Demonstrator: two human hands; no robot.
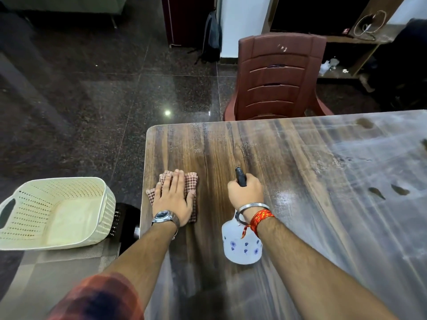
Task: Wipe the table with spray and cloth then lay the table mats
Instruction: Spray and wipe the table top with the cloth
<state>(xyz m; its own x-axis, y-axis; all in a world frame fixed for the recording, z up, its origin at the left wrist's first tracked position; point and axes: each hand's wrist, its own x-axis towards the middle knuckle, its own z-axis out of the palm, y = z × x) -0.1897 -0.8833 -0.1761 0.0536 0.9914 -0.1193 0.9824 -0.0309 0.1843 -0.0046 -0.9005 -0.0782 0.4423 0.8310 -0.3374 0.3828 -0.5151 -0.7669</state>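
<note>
1. Dark polished floor tiles (92,100) are seen beyond a wood-grain bench (231,146), whose right part is covered by a pale, streaky film.
2. A checked cloth (191,181) is laid flat on the bench, close to its left edge.
3. The cloth is pressed down by the left hand (173,199). Its fingers (176,181) are kept straight and together on top, and cloth shows past the fingertips.
4. A white spray bottle (242,248) with blue flowers is gripped by the right hand (246,192). That hand's fingers (253,180) are curled round the black spray head (240,177), which is pointed toward the far edge.
5. The bottle's body is seen tilted beneath the wrist; contact with the bench cannot be told.
6. A cream basket (57,211) is placed off the left edge, and a brown chair (277,77) at the far edge.
</note>
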